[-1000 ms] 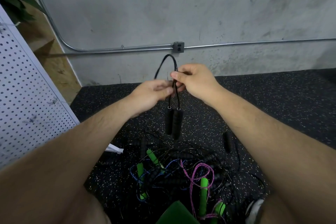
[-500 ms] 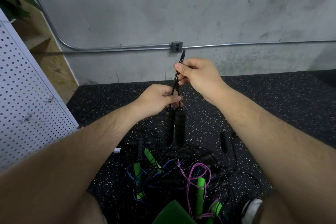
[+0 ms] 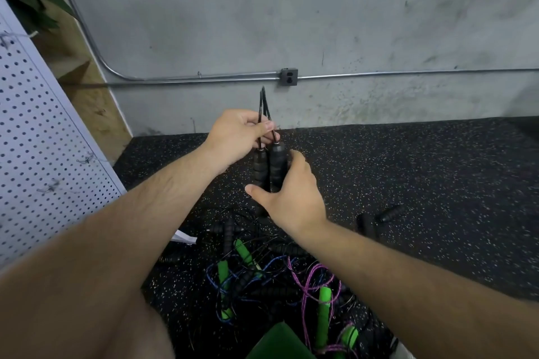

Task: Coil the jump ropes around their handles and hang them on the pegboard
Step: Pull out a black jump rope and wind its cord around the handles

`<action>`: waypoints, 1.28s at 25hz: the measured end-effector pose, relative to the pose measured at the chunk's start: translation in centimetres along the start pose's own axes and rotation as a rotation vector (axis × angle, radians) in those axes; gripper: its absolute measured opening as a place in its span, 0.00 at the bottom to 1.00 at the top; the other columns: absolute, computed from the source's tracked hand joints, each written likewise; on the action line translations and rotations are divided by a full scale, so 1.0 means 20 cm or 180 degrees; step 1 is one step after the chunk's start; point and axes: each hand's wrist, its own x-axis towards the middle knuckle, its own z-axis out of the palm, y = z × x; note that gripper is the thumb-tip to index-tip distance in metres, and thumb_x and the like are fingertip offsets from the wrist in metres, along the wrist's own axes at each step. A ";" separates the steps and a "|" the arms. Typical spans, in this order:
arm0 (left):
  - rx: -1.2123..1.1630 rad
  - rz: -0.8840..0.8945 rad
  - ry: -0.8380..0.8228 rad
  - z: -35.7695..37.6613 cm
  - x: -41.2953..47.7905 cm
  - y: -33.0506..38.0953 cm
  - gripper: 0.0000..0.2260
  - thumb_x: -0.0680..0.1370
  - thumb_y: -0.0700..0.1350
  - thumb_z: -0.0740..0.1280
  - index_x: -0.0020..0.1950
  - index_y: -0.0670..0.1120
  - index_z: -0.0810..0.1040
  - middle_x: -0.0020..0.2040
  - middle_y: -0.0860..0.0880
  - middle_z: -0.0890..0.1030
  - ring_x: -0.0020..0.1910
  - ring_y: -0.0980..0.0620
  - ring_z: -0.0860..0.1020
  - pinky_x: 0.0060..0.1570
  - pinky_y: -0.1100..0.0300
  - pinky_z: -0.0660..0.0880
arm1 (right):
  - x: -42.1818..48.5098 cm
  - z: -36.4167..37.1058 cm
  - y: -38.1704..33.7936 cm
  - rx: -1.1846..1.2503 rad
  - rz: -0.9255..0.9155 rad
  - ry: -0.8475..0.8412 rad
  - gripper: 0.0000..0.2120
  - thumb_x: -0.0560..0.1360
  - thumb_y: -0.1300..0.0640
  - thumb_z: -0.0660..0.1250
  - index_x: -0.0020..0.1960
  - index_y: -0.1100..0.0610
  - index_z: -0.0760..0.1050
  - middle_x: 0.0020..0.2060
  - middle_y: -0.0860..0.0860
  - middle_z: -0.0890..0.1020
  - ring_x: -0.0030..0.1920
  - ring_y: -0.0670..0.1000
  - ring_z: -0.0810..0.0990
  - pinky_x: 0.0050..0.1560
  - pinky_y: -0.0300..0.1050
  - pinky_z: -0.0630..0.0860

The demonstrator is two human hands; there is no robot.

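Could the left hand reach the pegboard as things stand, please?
Probably yes: the pegboard stands beside that arm with nothing between, though the left hand pinches the black jump rope.

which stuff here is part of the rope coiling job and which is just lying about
Job: black jump rope, held by left hand and right hand; tangled rope pile; pegboard.
Lying about: plant; outlet box; conduit pipe.

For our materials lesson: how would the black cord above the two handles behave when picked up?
Probably springy rather than limp: the folded cord stands upright above the left hand. Likely light: a pinch holds it. The ribbed handles in the right hand should resist slipping.
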 end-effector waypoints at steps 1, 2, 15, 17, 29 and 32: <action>-0.0077 -0.0033 0.0065 0.00 0.00 0.01 0.05 0.81 0.43 0.69 0.48 0.46 0.84 0.42 0.50 0.87 0.44 0.54 0.85 0.52 0.57 0.82 | 0.00 0.03 0.00 -0.0072 0.0012 0.0169 0.54 0.64 0.33 0.77 0.78 0.55 0.54 0.71 0.53 0.68 0.71 0.56 0.69 0.67 0.56 0.72; -0.0159 -0.0083 0.0121 0.00 -0.01 0.02 0.05 0.81 0.43 0.69 0.49 0.46 0.84 0.42 0.51 0.87 0.44 0.54 0.85 0.49 0.59 0.81 | 0.00 0.06 -0.01 -0.0248 0.0010 0.0345 0.57 0.64 0.32 0.77 0.79 0.55 0.51 0.72 0.54 0.66 0.72 0.56 0.67 0.68 0.55 0.71; 0.2624 0.0425 0.0447 -0.25 -0.09 0.00 0.19 0.82 0.59 0.62 0.43 0.46 0.81 0.37 0.50 0.84 0.39 0.47 0.84 0.43 0.54 0.80 | 0.20 -0.18 0.04 -0.1872 -0.1111 -0.0132 0.31 0.71 0.47 0.72 0.67 0.54 0.62 0.58 0.51 0.75 0.52 0.56 0.79 0.41 0.48 0.72; 0.3007 0.1261 0.0202 -0.25 -0.13 0.00 0.13 0.79 0.54 0.67 0.59 0.48 0.79 0.55 0.49 0.81 0.56 0.49 0.80 0.58 0.50 0.78 | 0.22 -0.23 0.03 -0.2145 -0.1282 -0.0365 0.31 0.71 0.48 0.72 0.68 0.55 0.62 0.58 0.51 0.75 0.51 0.56 0.80 0.41 0.48 0.73; 0.3436 0.1076 -0.0402 -0.07 -0.08 -0.14 0.26 0.70 0.55 0.72 0.64 0.47 0.69 0.58 0.49 0.73 0.55 0.48 0.73 0.55 0.51 0.75 | 0.24 -0.24 0.05 -0.1200 -0.0761 -0.0287 0.43 0.67 0.46 0.75 0.75 0.51 0.58 0.66 0.54 0.65 0.52 0.58 0.78 0.51 0.53 0.78; 0.3370 0.1176 -0.0383 -0.07 -0.08 -0.14 0.25 0.70 0.58 0.70 0.62 0.48 0.70 0.56 0.50 0.73 0.55 0.48 0.73 0.56 0.50 0.75 | 0.23 -0.24 0.03 -0.0751 -0.0786 -0.0223 0.39 0.68 0.52 0.75 0.74 0.49 0.60 0.62 0.52 0.62 0.41 0.55 0.76 0.43 0.48 0.74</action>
